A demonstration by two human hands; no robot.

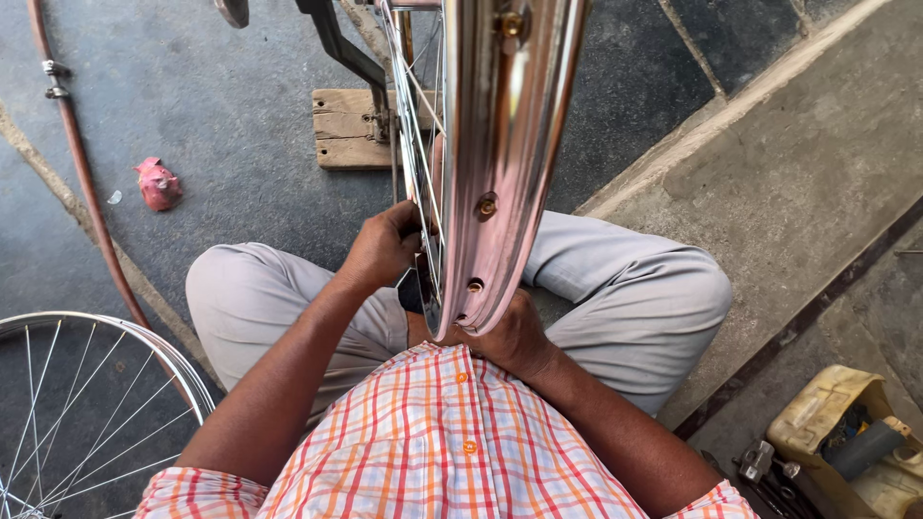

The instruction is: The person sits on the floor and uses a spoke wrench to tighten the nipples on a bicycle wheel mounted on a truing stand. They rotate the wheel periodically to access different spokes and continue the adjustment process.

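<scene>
— Hands, where are they sitting?
— Left hand [383, 248] is gripping the thin silver spokes [420, 144]; right hand [514, 338] is clasping the shiny chrome wheel rim [500, 173] (standing upright between the knees).

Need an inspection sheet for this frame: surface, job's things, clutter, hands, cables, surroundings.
Surface: dark stone floor, with a paler concrete strip at right.
Job's things: chrome wheel rim upright between the knees, spokes fitted, held in a dark stand on a wooden block.
Clutter: pink crumpled rag; yellowed plastic can with tools beside it.
Hands: left hand gripping at the spokes; right hand under the rim's lower edge.
Cables: reddish hose along the floor.
Surroundings: second spoked wheel lying at left.
</scene>
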